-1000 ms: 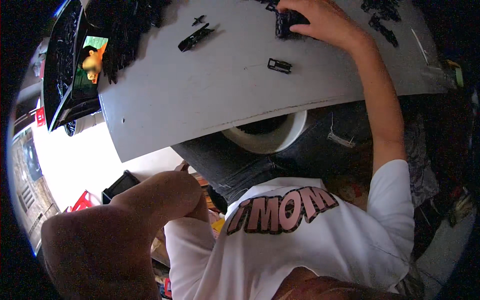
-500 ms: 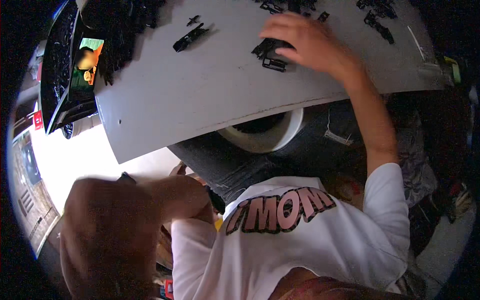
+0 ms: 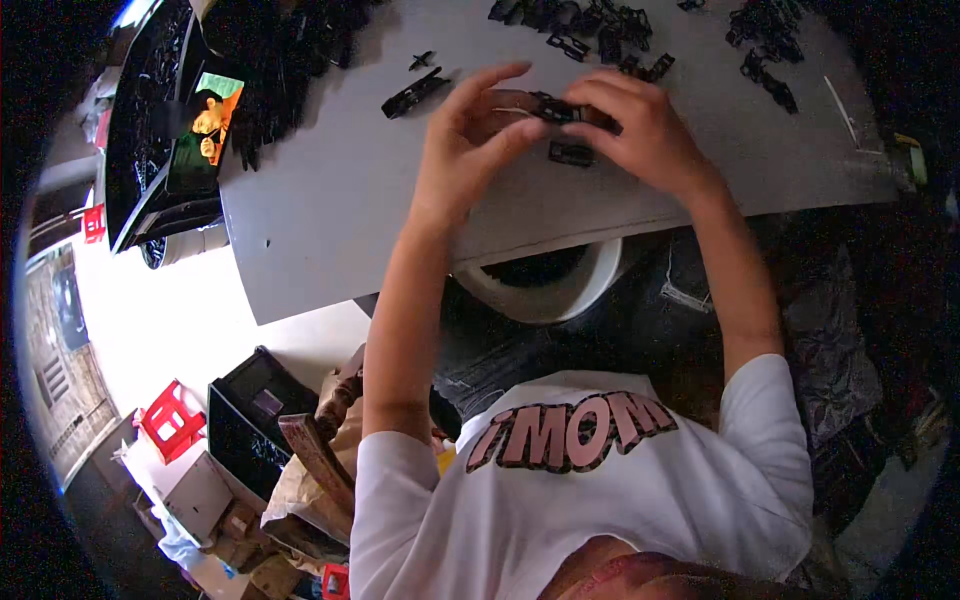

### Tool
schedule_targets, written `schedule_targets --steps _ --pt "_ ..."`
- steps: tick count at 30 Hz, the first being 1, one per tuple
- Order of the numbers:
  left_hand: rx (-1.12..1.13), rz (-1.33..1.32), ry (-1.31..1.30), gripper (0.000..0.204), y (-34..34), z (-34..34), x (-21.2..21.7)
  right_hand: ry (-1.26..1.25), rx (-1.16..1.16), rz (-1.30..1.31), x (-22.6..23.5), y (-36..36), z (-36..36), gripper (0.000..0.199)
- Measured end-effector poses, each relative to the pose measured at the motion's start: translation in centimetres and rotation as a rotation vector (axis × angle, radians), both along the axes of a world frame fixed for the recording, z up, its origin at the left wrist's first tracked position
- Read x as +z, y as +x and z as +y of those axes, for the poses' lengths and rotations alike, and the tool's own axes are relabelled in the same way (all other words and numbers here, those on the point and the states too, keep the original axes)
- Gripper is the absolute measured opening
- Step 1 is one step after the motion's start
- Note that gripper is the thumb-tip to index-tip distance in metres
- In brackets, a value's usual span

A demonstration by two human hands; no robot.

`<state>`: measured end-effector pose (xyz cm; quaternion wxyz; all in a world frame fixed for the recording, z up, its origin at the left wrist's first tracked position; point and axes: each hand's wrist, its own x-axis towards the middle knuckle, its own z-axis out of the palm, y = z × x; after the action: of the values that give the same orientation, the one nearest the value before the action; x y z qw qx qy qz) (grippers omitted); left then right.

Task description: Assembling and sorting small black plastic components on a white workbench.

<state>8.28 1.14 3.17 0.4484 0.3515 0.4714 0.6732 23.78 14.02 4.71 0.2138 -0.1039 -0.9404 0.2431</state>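
Note:
Above the grey table (image 3: 330, 220), both hands meet at a small black plastic part (image 3: 553, 107). My left hand (image 3: 470, 140) pinches its left end with thumb and fingertips. From the other side, my right hand (image 3: 640, 125) is closed on it, with fingers bent over and partly hiding it. Just below lies a black rectangular frame piece (image 3: 571, 154), flat on the table. Left of my left hand rest a long black piece (image 3: 413, 94) and, beyond it, a tiny black cross-shaped piece (image 3: 421, 61).
Loose black parts (image 3: 610, 40) lie at the far side, with another cluster (image 3: 768, 45) at far right. A dark heap (image 3: 290, 85) and a lit screen (image 3: 212, 125) occupy the left. Under the table edge is a white bucket (image 3: 600, 280); a black crate (image 3: 245, 430) stands lower left.
My left arm has swung up from the lower left to the table, its hand meeting my right hand. The black part is now held between them, slightly above the table.

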Motion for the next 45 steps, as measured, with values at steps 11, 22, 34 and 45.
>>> schedule_targets --steps 11,22,34,45 --pt "0.015 0.046 -0.028 0.023 -0.8 -0.3 -2.1 -0.231 0.016 0.105 -1.4 0.2 -0.7 0.023" --pt "0.167 0.655 -0.140 0.027 0.4 0.4 -1.2 -0.260 -0.409 -0.089 -1.1 0.7 -0.6 0.020" --pt "0.035 0.912 -0.349 0.026 -0.7 -2.5 0.8 0.205 -0.394 -0.103 -0.5 -2.4 2.5 0.022" --pt "0.528 1.296 -0.434 0.023 -5.0 -2.6 0.1 -0.233 -0.228 0.091 -2.1 -5.5 3.5 0.018"
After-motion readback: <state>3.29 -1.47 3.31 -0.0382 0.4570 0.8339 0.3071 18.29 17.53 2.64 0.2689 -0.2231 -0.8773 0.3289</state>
